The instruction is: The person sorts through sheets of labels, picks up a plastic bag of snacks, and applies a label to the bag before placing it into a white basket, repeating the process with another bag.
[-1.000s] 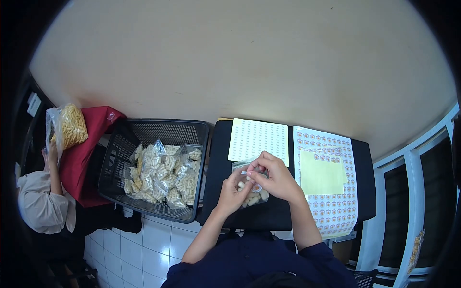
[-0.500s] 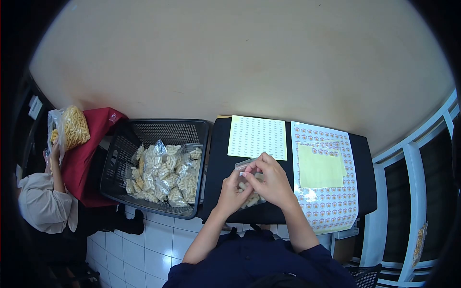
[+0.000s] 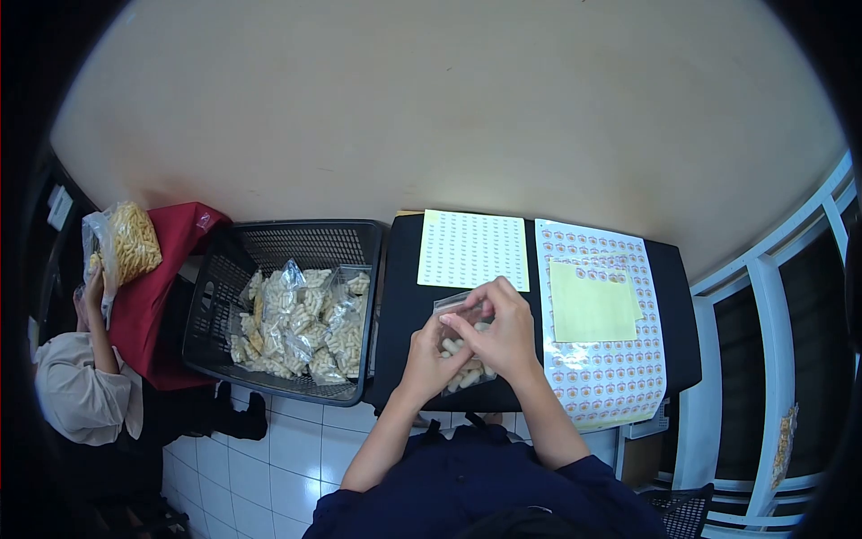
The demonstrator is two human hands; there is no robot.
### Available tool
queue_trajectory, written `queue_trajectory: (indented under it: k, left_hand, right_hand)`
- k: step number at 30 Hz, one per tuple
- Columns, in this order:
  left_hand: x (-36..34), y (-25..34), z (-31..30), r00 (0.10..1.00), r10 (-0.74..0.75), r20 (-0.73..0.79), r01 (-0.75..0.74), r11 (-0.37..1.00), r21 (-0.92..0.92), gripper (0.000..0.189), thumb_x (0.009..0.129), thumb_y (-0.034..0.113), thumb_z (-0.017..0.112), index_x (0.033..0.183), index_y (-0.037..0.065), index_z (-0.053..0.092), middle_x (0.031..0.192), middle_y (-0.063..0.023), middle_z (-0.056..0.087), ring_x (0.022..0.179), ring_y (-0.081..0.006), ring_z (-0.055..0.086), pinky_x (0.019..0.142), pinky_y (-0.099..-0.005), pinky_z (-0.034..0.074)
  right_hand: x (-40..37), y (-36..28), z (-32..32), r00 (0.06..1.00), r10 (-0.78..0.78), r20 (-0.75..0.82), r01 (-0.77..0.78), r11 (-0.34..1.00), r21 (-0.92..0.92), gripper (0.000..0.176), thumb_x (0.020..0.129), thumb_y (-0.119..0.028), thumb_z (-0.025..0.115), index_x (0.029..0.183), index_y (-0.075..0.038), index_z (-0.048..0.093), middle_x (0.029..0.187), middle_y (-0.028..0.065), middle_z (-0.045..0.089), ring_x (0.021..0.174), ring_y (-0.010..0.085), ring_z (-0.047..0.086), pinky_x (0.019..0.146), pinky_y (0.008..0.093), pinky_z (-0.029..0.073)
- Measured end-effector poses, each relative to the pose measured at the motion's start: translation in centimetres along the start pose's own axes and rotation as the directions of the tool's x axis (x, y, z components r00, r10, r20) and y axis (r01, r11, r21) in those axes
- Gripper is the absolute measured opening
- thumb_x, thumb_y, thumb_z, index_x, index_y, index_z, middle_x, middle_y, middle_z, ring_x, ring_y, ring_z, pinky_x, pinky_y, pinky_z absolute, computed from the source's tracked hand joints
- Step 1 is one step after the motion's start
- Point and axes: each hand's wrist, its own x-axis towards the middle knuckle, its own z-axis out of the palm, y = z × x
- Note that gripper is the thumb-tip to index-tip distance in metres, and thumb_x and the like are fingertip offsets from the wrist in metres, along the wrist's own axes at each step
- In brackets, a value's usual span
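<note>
A clear plastic bag of pale snack pieces [image 3: 473, 373] lies at the front edge of the black-covered table [image 3: 409, 305]. My left hand [image 3: 432, 361] is closed on the bag's left side, near its top. My right hand [image 3: 503, 331] reaches over the bag's upper part, its fingers curled with thumb and index close together near the opening. What those fingertips pinch, if anything, is too small to make out. Above the hands lies a yellow-edged sheet of small printed labels [image 3: 474, 250].
At right, a sheet of round logo stickers [image 3: 597, 382] bears a pale yellow sheet [image 3: 593, 305]. A black basket [image 3: 377, 260] at left holds several filled bags [image 3: 301, 314]. Farther left, a person [image 3: 85, 386] handles a large snack bag [image 3: 135, 242] by a red cloth [image 3: 171, 296].
The view has shifted slightly. My right hand's fingers have lifted and rounded above the bag, and a small white bit at the fingertips no longer shows. The other person's hand has moved slightly.
</note>
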Motion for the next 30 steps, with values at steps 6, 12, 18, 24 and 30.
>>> queue_trajectory:
  k: [6,12,18,24,30]
  left_hand:
    - [-0.2,0.1,0.4,1.000,0.004,-0.002,-0.004,0.992,-0.127,0.045,0.072,0.005,0.065,0.112,-0.003,0.046,0.099,-0.0155,0.060,0.093,-0.0187,0.058,0.080,-0.0304,0.047]
    - [-0.3,-1.1,0.3,0.998,-0.037,0.052,0.042,0.995,-0.085,0.046,0.074,0.005,0.064,0.114,-0.003,0.044,0.105,-0.0166,0.058,0.095,-0.0198,0.058,0.080,-0.0299,0.047]
    - [0.5,-1.2,0.6,0.995,-0.077,-0.059,0.049,0.924,-0.379,0.050,0.077,-0.006,0.055,0.121,-0.001,0.032,0.115,-0.0216,0.049,0.095,-0.0211,0.056,0.078,-0.0289,0.048]
    - [1.4,-1.7,1.9,0.957,-0.105,-0.272,-0.012,0.918,-0.397,0.056,0.076,-0.006,0.056,0.123,-0.001,0.027,0.112,-0.0220,0.050,0.093,-0.0214,0.057,0.075,-0.0272,0.049]
    - [1.7,-2.1,2.6,0.978,-0.098,-0.186,0.014,0.914,-0.405,0.057,0.077,-0.006,0.056,0.124,0.001,0.024,0.108,-0.0212,0.053,0.091,-0.0216,0.057,0.075,-0.0278,0.049]
  right_hand:
    - [0.0,0.9,-0.3,1.000,0.028,0.005,-0.029,0.994,0.103,0.030,0.058,-0.016,0.077,0.073,-0.003,0.054,0.065,0.0028,0.044,0.055,0.0118,0.044,0.051,0.0236,0.041]
    - [0.0,3.3,-0.7,0.993,0.079,0.091,-0.105,0.941,0.321,0.028,0.059,-0.011,0.075,0.076,-0.002,0.055,0.069,0.0026,0.045,0.059,0.0102,0.044,0.053,0.0219,0.040]
    - [-3.5,5.8,0.1,0.982,0.189,0.025,-0.184,0.900,0.395,0.064,0.066,-0.013,0.073,0.117,0.000,0.037,0.099,0.0099,0.048,0.085,0.0158,0.053,0.067,0.0255,0.046]
    - [-4.8,5.5,1.2,0.959,0.255,0.124,-0.281,0.788,0.548,0.066,0.070,-0.008,0.069,0.123,0.002,0.032,0.099,0.0131,0.050,0.083,0.0159,0.058,0.066,0.0257,0.049]
    - [-4.9,6.5,0.9,0.945,0.296,0.136,-0.315,0.720,0.619,0.061,0.070,-0.006,0.068,0.120,0.002,0.035,0.096,0.0115,0.053,0.085,0.0141,0.057,0.071,0.0251,0.047]
